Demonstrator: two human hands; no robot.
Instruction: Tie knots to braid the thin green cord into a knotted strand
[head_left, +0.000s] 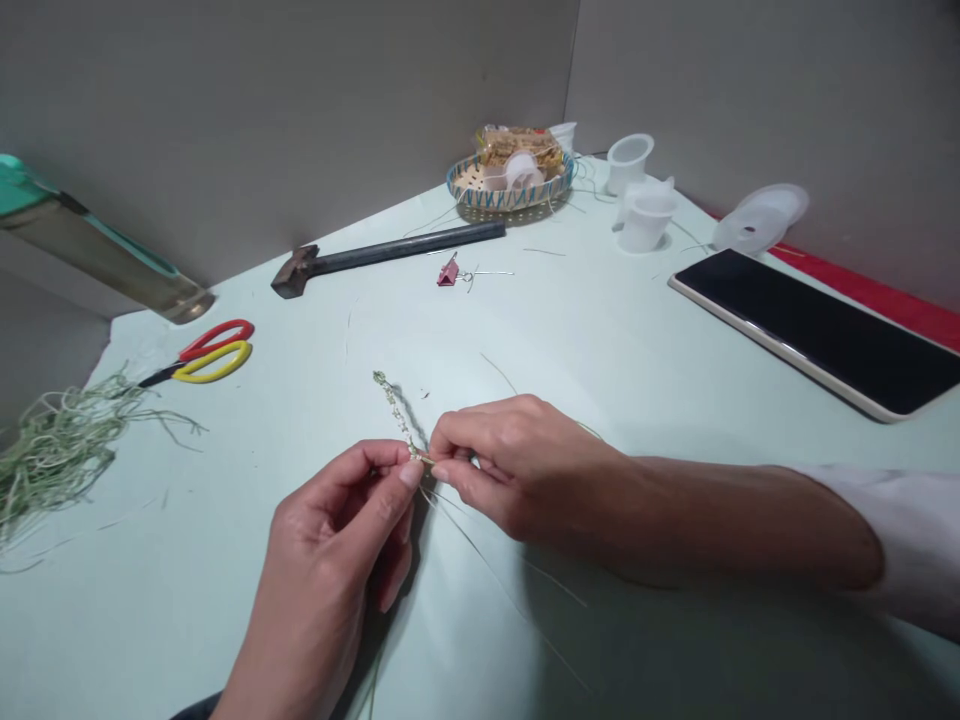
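Observation:
My left hand point(337, 560) and my right hand point(502, 460) meet at the middle of the pale green table point(615, 350). Both pinch a thin braided strand of green grass fibre point(394, 408) at its lower end. The woven part points up and away from my fingers and rests near the table. Loose unbraided fibres point(487, 560) trail down from the pinch toward me, under my right wrist.
A heap of green fibres point(52, 450) lies at the left edge. Red and yellow scissors point(206, 352), a hammer point(375, 252), a pink binder clip point(448, 271), a small woven basket point(510, 180), white plastic cups point(637, 200), a lid point(761, 215) and a tablet point(817, 330) lie further back.

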